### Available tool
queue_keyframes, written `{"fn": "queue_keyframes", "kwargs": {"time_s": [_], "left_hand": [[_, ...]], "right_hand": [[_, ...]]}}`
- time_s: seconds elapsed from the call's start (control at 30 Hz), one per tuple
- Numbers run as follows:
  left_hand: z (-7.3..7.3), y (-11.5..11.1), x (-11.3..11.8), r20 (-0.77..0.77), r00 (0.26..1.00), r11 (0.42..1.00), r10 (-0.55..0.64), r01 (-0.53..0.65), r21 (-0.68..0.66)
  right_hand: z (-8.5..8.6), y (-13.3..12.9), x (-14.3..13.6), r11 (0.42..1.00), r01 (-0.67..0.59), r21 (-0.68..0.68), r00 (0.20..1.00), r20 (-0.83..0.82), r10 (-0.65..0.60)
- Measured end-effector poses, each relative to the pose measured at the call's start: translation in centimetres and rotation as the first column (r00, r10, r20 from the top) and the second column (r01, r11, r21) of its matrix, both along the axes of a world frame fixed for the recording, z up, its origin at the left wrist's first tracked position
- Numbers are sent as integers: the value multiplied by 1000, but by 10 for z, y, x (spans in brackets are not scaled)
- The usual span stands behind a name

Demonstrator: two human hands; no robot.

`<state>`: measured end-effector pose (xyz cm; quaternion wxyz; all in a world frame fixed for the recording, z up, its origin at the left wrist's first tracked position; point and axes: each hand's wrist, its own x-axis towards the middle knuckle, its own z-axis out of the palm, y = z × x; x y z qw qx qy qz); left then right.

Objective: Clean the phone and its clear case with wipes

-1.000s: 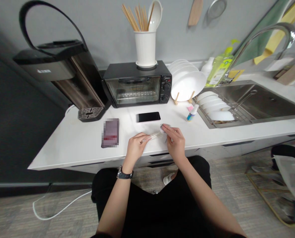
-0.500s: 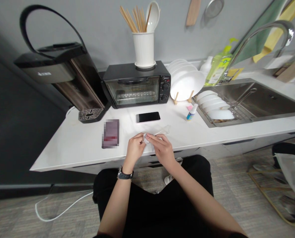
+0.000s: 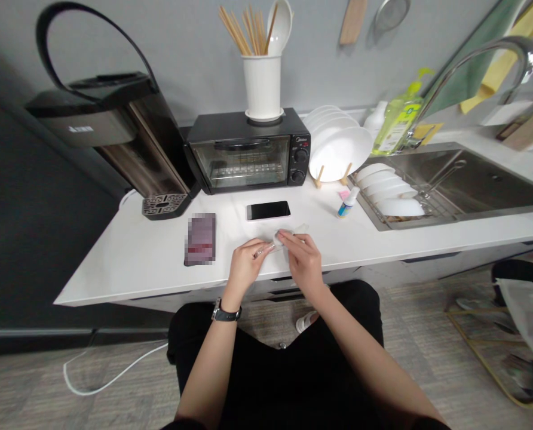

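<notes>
Over the front of the counter, my left hand [image 3: 245, 266] pinches one end of a thin, clear, shiny object [image 3: 270, 247]; its kind is not plain. My right hand [image 3: 306, 266] is closed around a small white piece of cloth or tissue [image 3: 277, 239], pressed against the clear object. A pale translucent part [image 3: 301, 229] sticks out beyond the right fingers. Just behind my hands lies a phone [image 3: 269, 210], screen up. A small white spray bottle [image 3: 348, 203] with a blue label stands to the right, beside a pink scrap [image 3: 344, 195].
A blurred purple item [image 3: 201, 239] lies left on the white counter [image 3: 127, 263]. Behind stand a black drink dispenser [image 3: 127, 137], a toaster oven [image 3: 248, 158] bearing a utensil holder [image 3: 263, 86], and racked plates [image 3: 338, 149]. A sink [image 3: 481, 179] with bowls [image 3: 389, 191] is right.
Both hands have moved slightly right and farther apart, showing more of the clear object between them. The white piece has shifted right with my right fingers.
</notes>
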<state>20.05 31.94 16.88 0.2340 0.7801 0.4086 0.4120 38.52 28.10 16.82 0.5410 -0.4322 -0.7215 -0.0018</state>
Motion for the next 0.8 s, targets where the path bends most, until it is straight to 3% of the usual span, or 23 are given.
{"fn": "queue_keyframes", "kwargs": {"time_s": [0.1, 0.2, 0.4, 0.63, 0.7, 0.8], "left_hand": [[-1, 0, -1, -8, 999, 999, 42, -42, 24], [0, 0, -2, -3, 999, 999, 49, -49, 21], [2, 0, -2, -15, 1000, 1000, -20, 20, 9], [-1, 0, -1, 34, 999, 999, -30, 30, -15], [-1, 0, 0, 27, 999, 1000, -18, 18, -10], [0, 0, 1, 25, 1000, 1000, -12, 12, -5]], "right_hand": [[-3, -9, -28, 996, -89, -8, 996, 25, 89], [-5, -13, -36, 994, -109, -26, 993, 51, 111], [-6, -9, -7, 991, -134, -25, 986, 96, 135], [-1, 18, 48, 998, 68, 15, 997, 38, -68], [-1, 22, 51, 994, 105, 14, 994, 26, -106], [-3, 17, 34, 993, 116, 26, 993, 6, -116]]}}
